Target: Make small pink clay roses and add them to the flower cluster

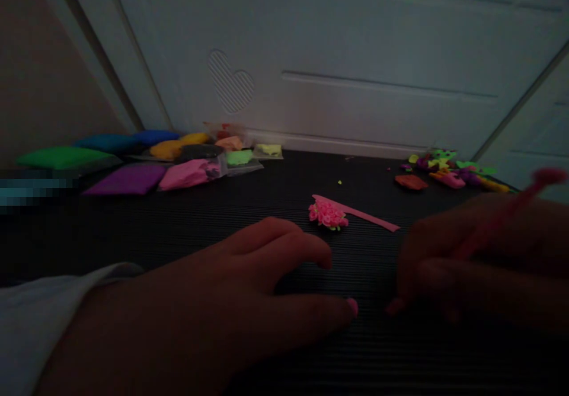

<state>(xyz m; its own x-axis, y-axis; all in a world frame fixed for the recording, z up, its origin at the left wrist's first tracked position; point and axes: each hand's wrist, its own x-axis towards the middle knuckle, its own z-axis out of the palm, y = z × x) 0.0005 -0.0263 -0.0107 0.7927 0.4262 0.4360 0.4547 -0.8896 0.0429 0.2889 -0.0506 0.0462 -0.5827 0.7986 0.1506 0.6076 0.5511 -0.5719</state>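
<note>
My left hand (249, 289) hovers over or rests on the dark table, thumb and fingers apart, with nothing held between them. A pink patch shows at its thumb tip; I cannot tell whether it is the nail or a bit of clay. My right hand (462, 265) is closed around a slim pink clay modelling tool (502, 212), whose rounded end points up and right. The tool's lower end is hidden by the fingers. Just beyond my left fingertips lies a cluster of small pink clay roses (328, 214) with green leaf bits, touching or beside a flat pink clay knife (371, 216).
Bags of coloured clay, including green (66, 157), purple (128, 179) and pink (189, 174), lie at the back left. Colourful clay pieces (448, 173) and a red-orange lump (411, 182) are at the back right. A white panelled door (338, 40) stands behind the table.
</note>
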